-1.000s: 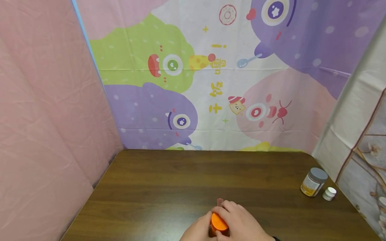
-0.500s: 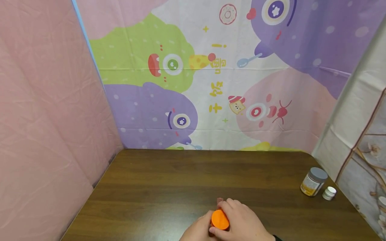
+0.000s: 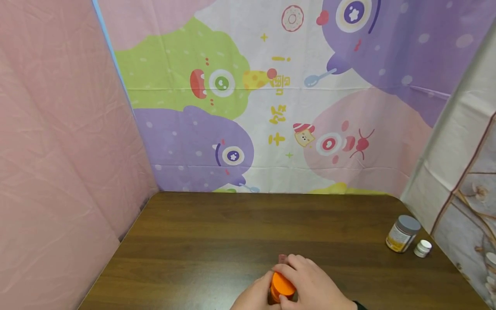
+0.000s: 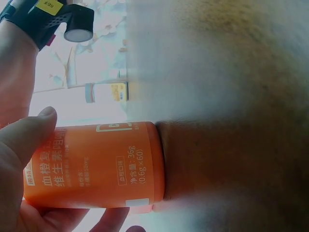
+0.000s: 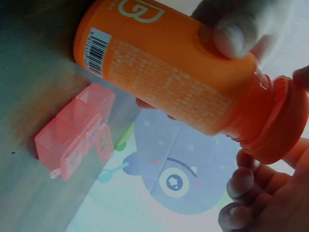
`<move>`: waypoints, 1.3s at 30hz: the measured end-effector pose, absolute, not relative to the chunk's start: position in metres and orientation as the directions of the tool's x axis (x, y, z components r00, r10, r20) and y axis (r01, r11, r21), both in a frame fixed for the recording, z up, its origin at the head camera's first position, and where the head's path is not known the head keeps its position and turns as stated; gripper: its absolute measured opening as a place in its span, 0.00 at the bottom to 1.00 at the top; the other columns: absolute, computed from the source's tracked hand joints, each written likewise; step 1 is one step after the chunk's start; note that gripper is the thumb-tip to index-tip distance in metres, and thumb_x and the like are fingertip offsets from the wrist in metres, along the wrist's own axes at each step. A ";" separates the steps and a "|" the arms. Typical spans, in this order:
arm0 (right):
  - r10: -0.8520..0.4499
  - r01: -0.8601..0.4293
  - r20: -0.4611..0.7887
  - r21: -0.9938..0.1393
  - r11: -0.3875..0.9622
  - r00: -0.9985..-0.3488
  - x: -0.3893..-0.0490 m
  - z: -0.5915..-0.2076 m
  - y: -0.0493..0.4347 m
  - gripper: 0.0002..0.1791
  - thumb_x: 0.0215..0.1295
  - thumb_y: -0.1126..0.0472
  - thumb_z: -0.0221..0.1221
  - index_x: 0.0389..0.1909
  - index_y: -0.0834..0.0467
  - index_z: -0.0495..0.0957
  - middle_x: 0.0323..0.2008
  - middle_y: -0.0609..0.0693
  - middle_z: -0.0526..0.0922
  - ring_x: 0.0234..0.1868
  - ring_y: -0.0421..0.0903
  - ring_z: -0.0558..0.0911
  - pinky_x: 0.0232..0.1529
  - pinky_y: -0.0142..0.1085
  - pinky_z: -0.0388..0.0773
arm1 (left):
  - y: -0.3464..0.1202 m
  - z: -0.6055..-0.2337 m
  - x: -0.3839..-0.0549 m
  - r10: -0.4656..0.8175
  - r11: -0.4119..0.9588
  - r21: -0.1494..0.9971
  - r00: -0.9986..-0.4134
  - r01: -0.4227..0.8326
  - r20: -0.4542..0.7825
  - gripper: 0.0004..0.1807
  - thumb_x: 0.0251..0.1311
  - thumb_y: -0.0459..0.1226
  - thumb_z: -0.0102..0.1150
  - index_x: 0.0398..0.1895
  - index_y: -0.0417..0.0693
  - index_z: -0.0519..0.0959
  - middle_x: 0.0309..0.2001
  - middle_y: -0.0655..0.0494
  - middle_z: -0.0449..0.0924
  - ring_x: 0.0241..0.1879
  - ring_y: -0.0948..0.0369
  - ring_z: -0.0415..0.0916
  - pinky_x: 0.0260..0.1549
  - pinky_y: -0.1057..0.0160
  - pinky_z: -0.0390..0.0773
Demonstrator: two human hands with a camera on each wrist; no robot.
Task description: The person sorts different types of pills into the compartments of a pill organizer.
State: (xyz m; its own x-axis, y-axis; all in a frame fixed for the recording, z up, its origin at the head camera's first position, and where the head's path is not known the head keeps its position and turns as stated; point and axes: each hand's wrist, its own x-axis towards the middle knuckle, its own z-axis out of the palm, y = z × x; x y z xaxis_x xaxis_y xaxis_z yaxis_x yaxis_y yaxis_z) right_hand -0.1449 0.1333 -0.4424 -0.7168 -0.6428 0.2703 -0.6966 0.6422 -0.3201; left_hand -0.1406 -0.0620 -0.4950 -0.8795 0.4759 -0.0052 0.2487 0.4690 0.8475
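Note:
An orange bottle (image 4: 96, 164) with pale printing stands in my left hand (image 3: 253, 295), whose thumb and fingers wrap its sides. The left wrist view shows the bottle's base right at the tabletop. My right hand (image 3: 315, 284) holds the orange screw cap (image 3: 283, 285) by its rim, thumb on the near side and fingers on the far side. In the right wrist view the cap (image 5: 285, 121) sits at the bottle's mouth, with translucent neck threads showing below it. Just beyond the hands lies a translucent pink pill box (image 5: 72, 128), its small compartments uncovered, partly hidden by my right hand in the head view.
On the right side of the brown wooden table (image 3: 201, 232) stand a grey-lidded jar (image 3: 403, 234) and a small white bottle (image 3: 423, 249). A cartoon-printed curtain (image 3: 267, 129) hangs behind the far edge; a pink cloth (image 3: 58, 150) hangs at left.
My right fingers and thumb have shifted round the cap, the thumb going left and then back right. The cap has tilted, with more of its side showing. The left hand keeps its hold.

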 end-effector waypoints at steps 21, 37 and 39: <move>-0.260 -0.230 -0.026 -0.392 0.891 -0.965 -0.156 -0.467 0.225 0.24 0.54 0.45 0.71 0.47 0.48 0.74 0.34 0.37 0.77 0.32 0.38 0.74 0.41 0.46 0.73 | -0.058 -0.490 -0.136 0.400 0.544 0.816 -0.915 0.197 -0.045 0.32 0.46 0.48 0.78 0.53 0.51 0.75 0.43 0.65 0.80 0.39 0.67 0.77 0.43 0.56 0.78; -0.372 -0.323 -0.066 -0.375 0.869 -0.926 -0.160 -0.498 0.266 0.39 0.48 0.44 0.74 0.60 0.56 0.76 0.47 0.48 0.84 0.44 0.53 0.81 0.48 0.59 0.74 | -0.055 -0.489 -0.136 0.394 0.554 0.817 -0.915 0.160 -0.089 0.32 0.46 0.48 0.78 0.54 0.50 0.74 0.43 0.65 0.80 0.38 0.65 0.77 0.44 0.51 0.79; -0.381 -0.331 -0.064 -0.376 0.865 -0.922 -0.160 -0.498 0.266 0.39 0.48 0.45 0.75 0.60 0.57 0.76 0.48 0.50 0.84 0.45 0.54 0.81 0.48 0.59 0.74 | -0.056 -0.489 -0.135 0.395 0.546 0.820 -0.916 0.174 -0.069 0.32 0.46 0.48 0.78 0.54 0.50 0.74 0.43 0.66 0.79 0.38 0.67 0.77 0.43 0.53 0.78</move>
State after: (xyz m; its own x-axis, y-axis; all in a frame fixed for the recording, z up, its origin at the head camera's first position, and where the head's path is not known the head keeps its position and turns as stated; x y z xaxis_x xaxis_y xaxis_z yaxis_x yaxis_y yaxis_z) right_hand -0.1603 0.2661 -0.4979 -0.9224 -0.3810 -0.0640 -0.3313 0.8653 -0.3762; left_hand -0.1354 -0.0559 -0.4892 -0.9158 0.3955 -0.0694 0.1737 0.5460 0.8196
